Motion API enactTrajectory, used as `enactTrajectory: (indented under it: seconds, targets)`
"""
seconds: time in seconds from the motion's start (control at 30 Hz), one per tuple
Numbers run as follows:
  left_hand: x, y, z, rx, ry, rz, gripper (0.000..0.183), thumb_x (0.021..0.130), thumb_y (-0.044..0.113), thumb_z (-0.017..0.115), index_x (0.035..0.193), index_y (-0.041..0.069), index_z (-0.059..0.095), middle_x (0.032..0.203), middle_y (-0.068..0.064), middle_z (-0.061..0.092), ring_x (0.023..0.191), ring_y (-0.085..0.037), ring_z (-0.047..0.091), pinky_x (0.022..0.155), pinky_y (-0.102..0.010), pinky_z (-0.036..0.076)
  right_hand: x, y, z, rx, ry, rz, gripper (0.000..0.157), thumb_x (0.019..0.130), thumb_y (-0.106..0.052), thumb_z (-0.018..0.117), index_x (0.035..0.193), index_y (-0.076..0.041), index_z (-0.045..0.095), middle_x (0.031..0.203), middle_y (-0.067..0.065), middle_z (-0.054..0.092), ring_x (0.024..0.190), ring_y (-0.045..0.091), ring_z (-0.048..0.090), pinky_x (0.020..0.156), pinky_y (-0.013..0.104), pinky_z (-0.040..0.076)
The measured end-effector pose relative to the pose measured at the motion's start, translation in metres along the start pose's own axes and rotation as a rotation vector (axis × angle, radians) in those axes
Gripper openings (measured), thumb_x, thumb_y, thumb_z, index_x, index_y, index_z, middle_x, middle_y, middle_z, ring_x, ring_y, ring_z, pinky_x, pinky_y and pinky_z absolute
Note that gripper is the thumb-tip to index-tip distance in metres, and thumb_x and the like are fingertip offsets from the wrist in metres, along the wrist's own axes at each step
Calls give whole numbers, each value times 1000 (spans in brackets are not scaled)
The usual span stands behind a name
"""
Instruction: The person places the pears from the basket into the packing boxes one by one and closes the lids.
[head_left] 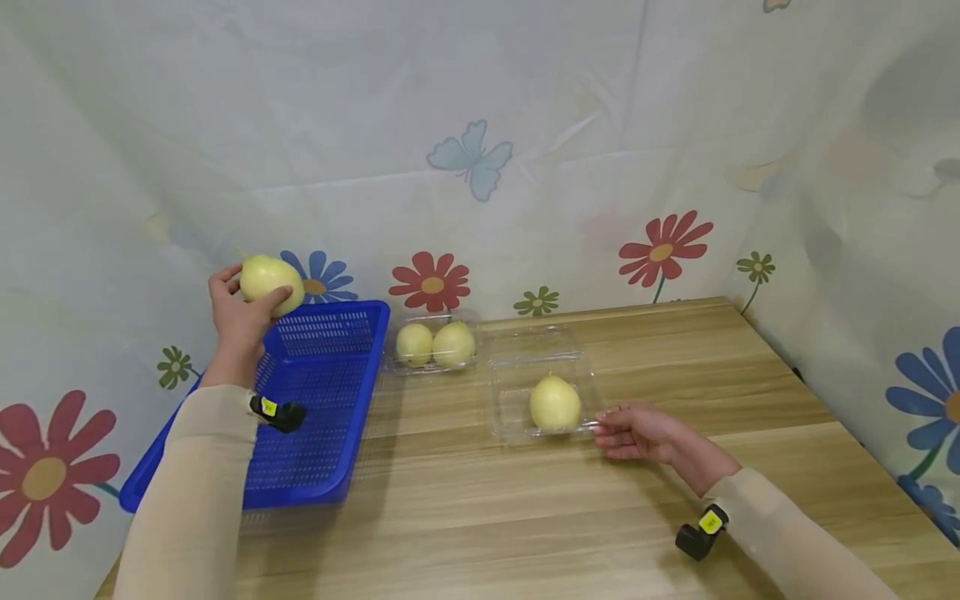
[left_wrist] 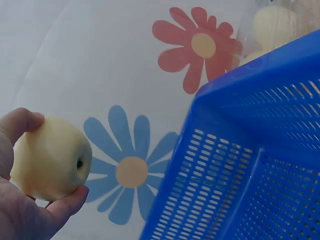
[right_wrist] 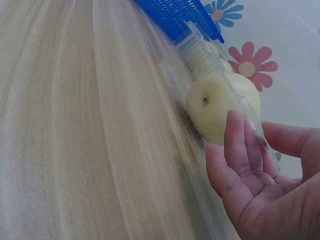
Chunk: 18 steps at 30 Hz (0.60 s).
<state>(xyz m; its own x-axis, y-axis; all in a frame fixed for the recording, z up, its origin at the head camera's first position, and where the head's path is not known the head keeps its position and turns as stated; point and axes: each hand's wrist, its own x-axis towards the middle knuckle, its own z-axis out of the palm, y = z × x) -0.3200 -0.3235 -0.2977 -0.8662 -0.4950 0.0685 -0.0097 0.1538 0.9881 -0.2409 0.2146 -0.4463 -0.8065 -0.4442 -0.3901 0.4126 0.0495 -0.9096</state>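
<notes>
My left hand (head_left: 238, 321) holds a pale yellow pear (head_left: 272, 282) above the far left part of a blue plastic basket (head_left: 351, 433). In the left wrist view the thumb and fingers curl round the pear (left_wrist: 52, 157), its dimpled end facing the basket. Low at the right, my right hand (head_left: 637, 432) pinches the near right edge of an open clear plastic box (head_left: 510, 414). One pear (head_left: 555, 404) stands in that box with its stem up. The right wrist view shows the box's rim between thumb and fingers, beside the pear (right_wrist: 210, 107).
A second clear box (head_left: 431, 367), holding two pears (head_left: 453, 345), stands between the basket and the open box. All of this rests on a wooden table (head_left: 465, 517). A flowered cloth (head_left: 555, 217) hangs behind and at both sides.
</notes>
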Motion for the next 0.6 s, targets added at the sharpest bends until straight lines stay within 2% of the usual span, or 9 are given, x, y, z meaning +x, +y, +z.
enactTrajectory:
  seconds: [0.2, 0.37, 0.6]
  targets:
    - [-8, 15, 4, 42, -29, 65, 82, 91, 16, 75, 155, 30, 26, 166, -3, 22, 142, -24, 40, 71, -8, 51, 1, 0, 0, 6, 12, 2, 13, 107, -13, 48, 106, -13, 61, 89, -9, 76, 82, 3, 73, 81, 25, 62]
    - [-16, 26, 7, 145, -68, 136, 81, 92, 24, 76, 156, 29, 26, 165, -4, 24, 130, -14, 45, 75, -10, 52, 0, -1, -1, 3, 7, 5, 15, 107, -12, 46, 107, -12, 61, 89, -9, 75, 82, 2, 72, 80, 24, 62]
    - [-26, 38, 13, 182, -108, 172, 84, 91, 28, 77, 157, 24, 25, 151, -1, 31, 118, -8, 48, 73, -12, 55, 0, 0, 1, 0, 7, 2, 12, 107, -14, 49, 104, -13, 60, 89, -8, 75, 82, 4, 73, 80, 26, 63]
